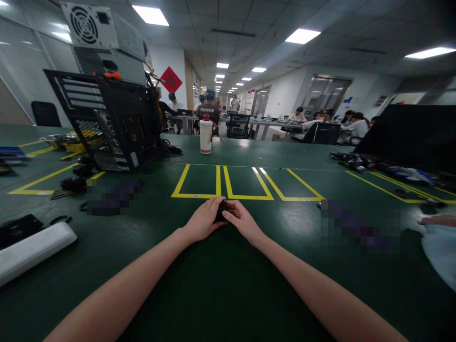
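Both my hands meet around a small black object (221,212) just above or on the green table (171,294); its kind does not show, since fingers cover much of it. My left hand (204,219) wraps it from the left, fingers over its top and far side. From the right, my right hand (243,219) grips it with thumb and bent fingers. Just beyond the hands, yellow tape outlines (249,197) mark the tabletop.
A black computer case (124,123) with power supplies (92,28) on top stands back left. A white bottle (205,137) is behind the tape. At left lies a long white object (39,249); at right, cables (351,160) and a person's sleeve (441,249).
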A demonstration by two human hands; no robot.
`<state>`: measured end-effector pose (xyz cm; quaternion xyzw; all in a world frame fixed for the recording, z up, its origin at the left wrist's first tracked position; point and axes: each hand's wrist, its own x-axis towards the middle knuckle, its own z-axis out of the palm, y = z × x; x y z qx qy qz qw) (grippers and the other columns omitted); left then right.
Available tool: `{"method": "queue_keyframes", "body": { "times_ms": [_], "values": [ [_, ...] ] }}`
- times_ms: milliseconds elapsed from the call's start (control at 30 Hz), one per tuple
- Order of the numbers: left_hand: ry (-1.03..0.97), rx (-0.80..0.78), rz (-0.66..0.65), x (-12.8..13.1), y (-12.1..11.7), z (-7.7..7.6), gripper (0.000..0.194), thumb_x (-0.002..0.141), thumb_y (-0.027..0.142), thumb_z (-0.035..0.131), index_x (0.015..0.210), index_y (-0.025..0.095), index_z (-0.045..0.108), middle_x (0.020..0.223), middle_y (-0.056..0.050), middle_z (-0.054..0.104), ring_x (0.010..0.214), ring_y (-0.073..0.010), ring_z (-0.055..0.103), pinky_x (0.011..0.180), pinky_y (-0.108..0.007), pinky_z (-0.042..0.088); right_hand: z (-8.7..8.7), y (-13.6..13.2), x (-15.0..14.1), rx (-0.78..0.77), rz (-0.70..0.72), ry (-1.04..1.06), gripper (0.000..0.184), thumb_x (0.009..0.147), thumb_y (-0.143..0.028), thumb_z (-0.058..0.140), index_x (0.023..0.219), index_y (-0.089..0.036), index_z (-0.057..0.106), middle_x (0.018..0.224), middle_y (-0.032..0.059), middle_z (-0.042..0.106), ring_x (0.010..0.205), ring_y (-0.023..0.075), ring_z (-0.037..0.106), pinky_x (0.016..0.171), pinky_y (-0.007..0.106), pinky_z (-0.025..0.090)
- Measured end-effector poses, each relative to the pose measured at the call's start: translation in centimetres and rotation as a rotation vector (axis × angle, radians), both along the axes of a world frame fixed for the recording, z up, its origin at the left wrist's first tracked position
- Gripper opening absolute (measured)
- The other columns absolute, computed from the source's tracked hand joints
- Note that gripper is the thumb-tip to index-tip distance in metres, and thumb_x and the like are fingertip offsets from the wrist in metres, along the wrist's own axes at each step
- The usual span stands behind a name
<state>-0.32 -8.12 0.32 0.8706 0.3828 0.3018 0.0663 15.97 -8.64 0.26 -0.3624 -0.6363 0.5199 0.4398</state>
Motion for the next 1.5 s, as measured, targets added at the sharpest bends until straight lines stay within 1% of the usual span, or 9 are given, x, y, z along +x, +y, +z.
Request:
{"method": "queue_keyframes", "body": {
  "times_ms": [133, 300, 500, 667, 867, 1133, 1233, 1333, 1500],
  "values": [
    [0.003, -0.009, -0.006, -0.04, -0.03, 0.06, 0.059, 0.073, 0.028, 0.06, 0.121, 0.022, 0.026, 0.12, -0.01, 0.042, 0.11, -0.0263, 0.044, 0.09, -0.047, 0.039, 0.0, 0.11, -0.04, 0.048, -0.013, 0.01, 0.018, 0.076, -0.031, 0.052, 0.091, -0.021, 0.049, 0.095, 0.0012, 0.054, 0.092, 0.0158, 0.053, 0.085, 0.034, 0.042],
    [0.0, -0.002, -0.009, 0.06, 0.06, -0.05, 0.058, 0.073, 0.029, 0.06, 0.12, 0.022, 0.026, 0.12, -0.009, 0.042, 0.11, -0.0259, 0.044, 0.09, -0.047, 0.039, 0.08, -0.05, 0.05, 0.014, -0.001, 0.013, 0.022, 0.073, -0.025, 0.056, 0.094, -0.023, 0.048, 0.098, 0.0012, 0.052, 0.095, 0.0171, 0.052, 0.081, 0.034, 0.045],
    [-0.009, -0.007, 0.004, 0.05, 0.26, -0.33, 0.059, 0.073, 0.029, 0.06, 0.12, 0.023, 0.026, 0.119, -0.008, 0.043, 0.109, -0.0254, 0.045, 0.089, -0.047, 0.04, 0.58, -0.26, 0.14, -0.028, 0.002, 0.013, 0.03, 0.072, -0.024, 0.056, 0.101, -0.023, 0.047, 0.105, 0.0033, 0.051, 0.1, 0.0183, 0.05, 0.086, 0.037, 0.043],
    [0.008, -0.001, 0.012, 0.09, 0.38, -0.51, 0.059, 0.073, 0.028, 0.061, 0.12, 0.022, 0.027, 0.12, -0.009, 0.042, 0.109, -0.0255, 0.044, 0.091, -0.046, 0.039, 0.17, 0.04, -0.01, -0.015, 0.03, 0.062, 0.028, 0.07, -0.025, 0.059, 0.096, -0.022, 0.049, 0.097, 0.0021, 0.053, 0.097, 0.0178, 0.052, 0.084, 0.035, 0.043],
    [0.01, 0.007, 0.007, 0.13, 0.27, -0.29, 0.06, 0.072, 0.028, 0.061, 0.121, 0.02, 0.027, 0.12, -0.01, 0.041, 0.11, -0.0253, 0.044, 0.092, -0.045, 0.038, -0.19, 0.15, 0.04, 0.037, -0.026, 0.051, 0.019, 0.073, -0.026, 0.056, 0.09, -0.021, 0.049, 0.094, 0.001, 0.053, 0.095, 0.0161, 0.052, 0.086, 0.034, 0.042],
    [0.001, -0.017, 0.008, 0.04, 0.11, -0.14, 0.059, 0.072, 0.028, 0.061, 0.12, 0.022, 0.026, 0.12, -0.009, 0.042, 0.11, -0.0258, 0.044, 0.09, -0.047, 0.039, 0.15, 0.14, 0.22, -0.052, -0.013, 0.027, 0.026, 0.071, -0.025, 0.057, 0.096, -0.021, 0.049, 0.103, 0.003, 0.053, 0.102, 0.0187, 0.049, 0.087, 0.038, 0.041],
    [-0.002, -0.02, 0.004, 0.03, 0.11, -0.15, 0.058, 0.073, 0.029, 0.06, 0.12, 0.023, 0.026, 0.12, -0.009, 0.042, 0.109, -0.0262, 0.045, 0.089, -0.048, 0.039, 0.29, -0.11, 0.14, -0.049, 0.031, 0.059, 0.028, 0.069, -0.023, 0.059, 0.094, -0.022, 0.047, 0.099, 0.0021, 0.052, 0.101, 0.0191, 0.05, 0.083, 0.036, 0.045],
    [-0.005, -0.016, 0.003, 0.06, 0.14, -0.17, 0.058, 0.073, 0.031, 0.059, 0.12, 0.023, 0.026, 0.12, -0.009, 0.042, 0.11, -0.0267, 0.045, 0.089, -0.049, 0.039, 0.19, -0.24, 0.09, -0.032, 0.011, 0.063, 0.024, 0.07, -0.025, 0.059, 0.091, -0.023, 0.047, 0.097, 0.0012, 0.052, 0.098, 0.0188, 0.051, 0.079, 0.035, 0.047],
    [0.002, -0.001, 0.0, 0.16, 0.08, -0.04, 0.059, 0.073, 0.029, 0.06, 0.121, 0.023, 0.026, 0.119, -0.009, 0.043, 0.11, -0.0256, 0.044, 0.091, -0.047, 0.038, -0.11, 0.0, 0.16, -0.011, -0.011, 0.034, 0.022, 0.071, -0.026, 0.058, 0.091, -0.023, 0.048, 0.098, 0.001, 0.051, 0.097, 0.0181, 0.052, 0.081, 0.035, 0.046]
  ]
}}
